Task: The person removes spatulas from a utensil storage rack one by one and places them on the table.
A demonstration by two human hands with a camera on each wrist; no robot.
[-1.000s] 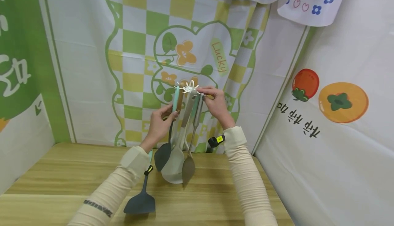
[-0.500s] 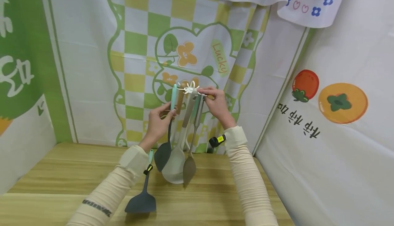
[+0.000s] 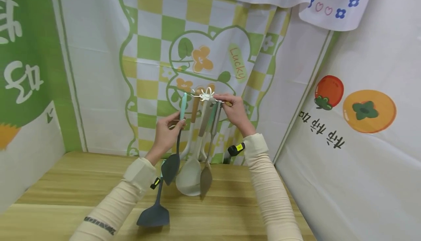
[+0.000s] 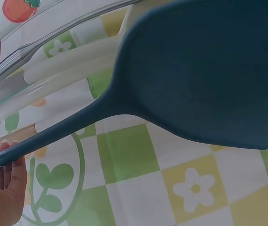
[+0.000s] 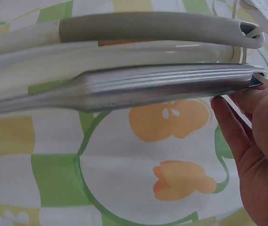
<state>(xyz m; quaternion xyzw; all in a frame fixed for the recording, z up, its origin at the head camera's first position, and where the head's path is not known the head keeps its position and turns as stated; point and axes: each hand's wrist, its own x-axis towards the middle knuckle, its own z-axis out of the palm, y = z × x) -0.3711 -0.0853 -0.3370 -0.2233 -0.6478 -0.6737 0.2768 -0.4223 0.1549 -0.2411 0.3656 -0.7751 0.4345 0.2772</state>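
Observation:
My left hand [image 3: 166, 135] pinches the mint handle of a spatula [image 3: 171, 168] with a dark blue-grey blade, which hangs downward. In the left wrist view the spatula's blade [image 4: 199, 75] fills the upper right. A small gap separates the handle's top from the white utensil rack [image 3: 206, 95]. At the rack's right side, my right hand [image 3: 235, 112] pinches one of its hooks, beside the metal handle [image 5: 171, 87] of a turner [image 3: 206, 180]. A pale ladle [image 3: 189, 177] with a grey-brown grip hangs in the middle. Behind it hangs a utensil with a wooden-coloured handle [image 3: 195, 110].
Another dark spatula [image 3: 153, 215] lies on the wooden table [image 3: 230, 211], below my left wrist. A checked curtain [image 3: 149, 47] covers the wall behind the rack. Black straps with yellow labels sit at both wrists. A white wall [image 3: 361, 171] bounds the right side.
My left hand has drawn the spatula left, widening the gap between its handle top and the rack. The right hand keeps its hold. The head view has shifted slightly.

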